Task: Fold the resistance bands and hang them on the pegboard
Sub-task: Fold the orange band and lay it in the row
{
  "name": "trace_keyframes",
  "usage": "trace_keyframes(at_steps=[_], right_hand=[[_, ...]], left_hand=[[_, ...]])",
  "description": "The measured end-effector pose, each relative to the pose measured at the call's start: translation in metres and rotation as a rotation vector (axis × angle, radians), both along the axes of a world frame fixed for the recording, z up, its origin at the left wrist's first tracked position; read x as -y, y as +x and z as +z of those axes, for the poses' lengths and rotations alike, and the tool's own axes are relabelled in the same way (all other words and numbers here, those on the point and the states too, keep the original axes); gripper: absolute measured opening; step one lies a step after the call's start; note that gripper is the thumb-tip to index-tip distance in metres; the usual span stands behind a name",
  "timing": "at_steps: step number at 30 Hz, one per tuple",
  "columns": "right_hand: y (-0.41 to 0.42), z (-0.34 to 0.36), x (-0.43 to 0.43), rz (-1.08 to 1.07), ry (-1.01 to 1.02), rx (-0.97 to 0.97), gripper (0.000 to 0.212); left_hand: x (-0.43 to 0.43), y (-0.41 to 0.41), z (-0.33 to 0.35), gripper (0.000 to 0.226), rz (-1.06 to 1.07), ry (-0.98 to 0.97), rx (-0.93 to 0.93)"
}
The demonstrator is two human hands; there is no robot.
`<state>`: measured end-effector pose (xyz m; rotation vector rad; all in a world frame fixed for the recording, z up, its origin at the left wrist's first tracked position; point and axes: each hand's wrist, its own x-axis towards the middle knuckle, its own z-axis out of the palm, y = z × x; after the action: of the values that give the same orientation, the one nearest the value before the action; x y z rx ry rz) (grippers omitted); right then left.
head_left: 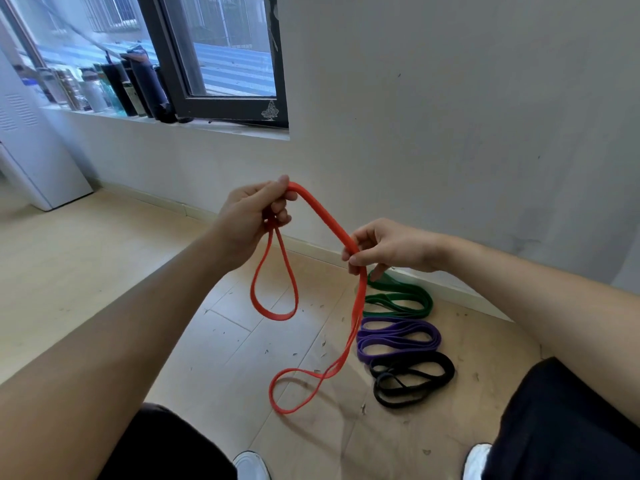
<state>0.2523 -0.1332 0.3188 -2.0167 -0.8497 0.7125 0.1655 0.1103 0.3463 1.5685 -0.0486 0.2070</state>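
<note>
On the far left, bottles point(104, 88) stand in a row on the window sill point(242, 133). At centre the left hand point(252, 216) is raised. Its grip is closed round the red band point(325, 217), fingers curled over a gathered bend, and a short loop hangs free below the fist. From this hand the doubled band arches across to the right hand point(391, 247), whose grip is a narrow pinch of thumb and fingertips on both strands. Below the pinch the remaining length drops to the floor point(104, 271) and ends in a loose loop lying there. Further right, three bands lie folded on the floor near the wall, one beside the next: the green band point(398, 301), the purple band point(398, 336) and the black band point(415, 372). No pegboard is in view. Handling: the red band is judged light, limp and elastic. It will hold no fold unaided and is likely to spring open if either grip slackens. Its rubbery surface should resist slipping. Take hold at the bends, keeping the strands flat and stacked. The trailing loop is probably the next part to gather. Hanging is not yet begun.
</note>
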Motion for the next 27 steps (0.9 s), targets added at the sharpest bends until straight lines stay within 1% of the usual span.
trace_keyframes(at_steps=[3, 6, 10, 12, 14, 16, 19, 21, 25, 27], right_hand=[[-0.001, 0.013, 0.003, -0.03, 0.133, -0.026, 0.02], [-0.005, 0.033, 0.007, -0.088, 0.355, -0.051, 0.023], [-0.018, 0.067, 0.004, -0.153, 0.618, -0.024, 0.021], [-0.024, 0.077, 0.001, -0.155, 0.681, -0.015, 0.019], [-0.027, 0.078, -0.001, -0.152, 0.654, 0.015, 0.019], [-0.027, 0.072, -0.002, -0.144, 0.58, 0.05, 0.02], [-0.025, 0.065, 0.001, -0.143, 0.493, 0.068, 0.02], [-0.024, 0.064, 0.003, -0.14, 0.456, 0.089, 0.021], [-0.025, 0.063, 0.006, -0.09, 0.36, 0.165, 0.02], [-0.026, 0.062, 0.006, -0.047, 0.312, 0.182, 0.023]], left_hand=[[-0.014, 0.001, -0.005, 0.028, 0.041, -0.015, -0.027], [-0.029, 0.001, -0.013, 0.026, 0.076, 0.011, -0.061], [-0.023, -0.001, -0.012, 0.026, -0.027, 0.069, -0.08], [-0.012, -0.002, -0.006, 0.028, -0.099, 0.049, -0.072], [-0.001, -0.002, -0.002, 0.032, -0.142, 0.008, -0.047], [0.007, -0.003, 0.002, 0.039, -0.167, -0.051, -0.036], [0.013, -0.002, 0.007, 0.046, -0.198, -0.126, -0.06], [0.017, -0.002, 0.008, 0.048, -0.214, -0.091, -0.084], [0.029, 0.0, 0.007, 0.046, -0.215, 0.062, -0.105], [0.036, 0.001, 0.01, 0.045, -0.213, 0.138, -0.101]])
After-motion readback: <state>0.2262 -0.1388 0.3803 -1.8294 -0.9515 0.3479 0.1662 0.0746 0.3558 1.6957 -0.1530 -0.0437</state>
